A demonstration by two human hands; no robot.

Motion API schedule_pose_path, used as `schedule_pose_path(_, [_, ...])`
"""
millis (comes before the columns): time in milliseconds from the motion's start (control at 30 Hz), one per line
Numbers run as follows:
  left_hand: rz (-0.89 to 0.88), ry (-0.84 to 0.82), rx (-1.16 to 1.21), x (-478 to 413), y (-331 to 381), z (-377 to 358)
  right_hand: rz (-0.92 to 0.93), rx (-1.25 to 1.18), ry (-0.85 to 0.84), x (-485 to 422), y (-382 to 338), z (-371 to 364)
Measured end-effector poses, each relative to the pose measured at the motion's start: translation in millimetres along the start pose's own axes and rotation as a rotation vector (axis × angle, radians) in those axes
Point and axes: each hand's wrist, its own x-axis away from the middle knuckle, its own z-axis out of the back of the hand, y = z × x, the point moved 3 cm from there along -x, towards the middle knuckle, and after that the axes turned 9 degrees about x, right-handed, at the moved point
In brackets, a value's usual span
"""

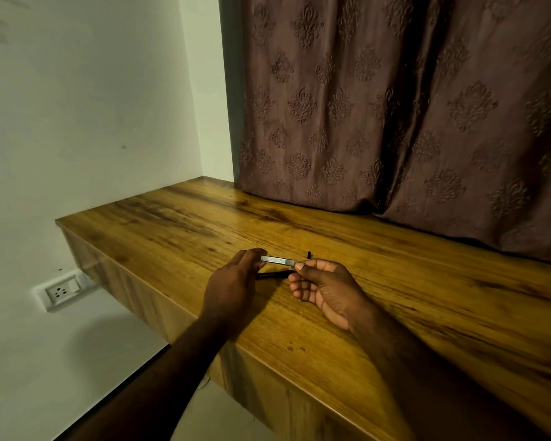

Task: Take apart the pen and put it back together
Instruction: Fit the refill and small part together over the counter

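Note:
A pale silver-grey pen barrel point(277, 260) is held level just above the wooden counter point(395, 281). My left hand point(236, 281) pinches its left end with thumb and fingers. My right hand point(325, 288) pinches its right end at the fingertips, palm turned up. A black pen part point(272, 275) lies on the counter right below the barrel, partly hidden between my hands. A small black piece point(308, 254) lies on the wood just beyond my right fingertips.
A brown patterned curtain point(411, 122) hangs down onto the back of the counter. The white wall point(93, 122) is at the left, with a socket plate point(62, 290) below the counter's left end. The counter's front edge runs under my forearms.

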Motion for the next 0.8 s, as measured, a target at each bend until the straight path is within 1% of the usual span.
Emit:
schedule_pose_path(267, [0.009,0.011,0.001,-0.7,0.0,0.7,0.051,0.045,0.057,0.3,0.4,2.1])
schedule_pose_path(567, [0.081,0.035,0.009,-0.2,-1.4,2.7,0.113,0.102,0.18,-0.1,-0.7,10.6])
schedule_pose_path(800, [0.121,0.048,0.0,-1.3,-1.7,2.8,0.129,0.107,0.222,-1.0,-1.9,11.3])
